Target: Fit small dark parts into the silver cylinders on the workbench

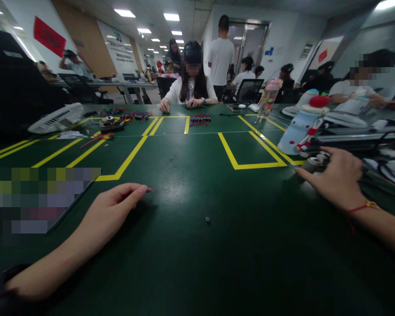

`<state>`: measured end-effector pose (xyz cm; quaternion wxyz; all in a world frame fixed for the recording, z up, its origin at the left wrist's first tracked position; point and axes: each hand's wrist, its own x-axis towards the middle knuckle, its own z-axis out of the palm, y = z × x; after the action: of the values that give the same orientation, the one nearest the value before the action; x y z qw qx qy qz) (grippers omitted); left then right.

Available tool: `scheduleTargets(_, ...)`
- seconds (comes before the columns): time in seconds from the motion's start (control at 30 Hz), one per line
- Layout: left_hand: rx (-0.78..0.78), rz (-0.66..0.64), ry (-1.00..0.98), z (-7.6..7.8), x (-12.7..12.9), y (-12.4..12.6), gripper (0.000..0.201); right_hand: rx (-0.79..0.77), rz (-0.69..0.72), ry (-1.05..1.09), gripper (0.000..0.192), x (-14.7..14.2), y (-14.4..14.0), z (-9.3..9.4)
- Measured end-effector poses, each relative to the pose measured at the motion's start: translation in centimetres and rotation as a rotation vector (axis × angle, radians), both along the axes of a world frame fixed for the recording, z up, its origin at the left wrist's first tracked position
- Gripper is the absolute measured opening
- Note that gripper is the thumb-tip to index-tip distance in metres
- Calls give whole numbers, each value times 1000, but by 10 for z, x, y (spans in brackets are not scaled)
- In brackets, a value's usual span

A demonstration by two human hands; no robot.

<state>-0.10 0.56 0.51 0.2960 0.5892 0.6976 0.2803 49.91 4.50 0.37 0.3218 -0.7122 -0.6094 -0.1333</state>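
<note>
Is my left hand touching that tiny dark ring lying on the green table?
Apart. The head view shows bare green table between the left hand and the small ring.

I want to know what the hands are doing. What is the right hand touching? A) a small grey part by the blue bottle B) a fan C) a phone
A: the right hand reaches over a small grey cylindrical part beside the pale blue bottle, while the left hand lies flat on the green table.

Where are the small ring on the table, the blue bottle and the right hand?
small ring (207,219), head view, its middle.
blue bottle (296,129), head view, its body.
right hand (335,177), head view, its back.
</note>
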Motion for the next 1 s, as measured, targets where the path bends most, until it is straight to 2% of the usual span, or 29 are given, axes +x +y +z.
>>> scheduleTargets(0.07,-7,-4,15,2,3,-1,52,68,175,-169,74,-38,-11,3)
scheduleTargets(0.1,-8,-4,27,3,4,-1,51,30,321,-209,68,-61,-18,4)
scheduleTargets(0.17,-12,-12,61,6,6,-2,49,-200,669,-136,51,-112,-33,5)
scheduleTargets(0.2,-17,-25,84,7,7,-2,48,-313,794,-92,50,-136,-39,5)
scheduleTargets(0.3,-29,-87,139,11,9,-3,42,-462,960,-26,35,-188,-51,2)
scheduleTargets(0.37,-31,-108,147,13,10,-4,40,-472,981,-5,24,-197,-50,3)
scheduleTargets(0.43,-36,-107,151,13,10,-5,40,-413,946,19,22,-184,-42,8)
scheduleTargets(0.5,-38,-104,158,13,9,-5,41,-264,822,11,23,-153,-30,19)
scheduleTargets(0.6,-24,-114,165,10,8,-3,40,3,465,-144,25,-84,-9,36)
scheduleTargets(0.63,-19,-120,169,9,8,-2,40,22,331,-240,26,-60,-2,40)
scheduleTargets(0.7,-6,-128,176,7,8,0,39,-38,74,-342,30,-17,9,44)
scheduleTargets(0.77,4,-132,183,5,8,1,39,-215,-99,-326,33,14,16,45)
scheduleTargets(0.87,10,-128,188,4,8,1,40,-404,-170,-212,35,32,20,44)
scheduleTargets(1.0,22,-131,192,2,5,0,41,-418,-201,-167,39,33,20,47)
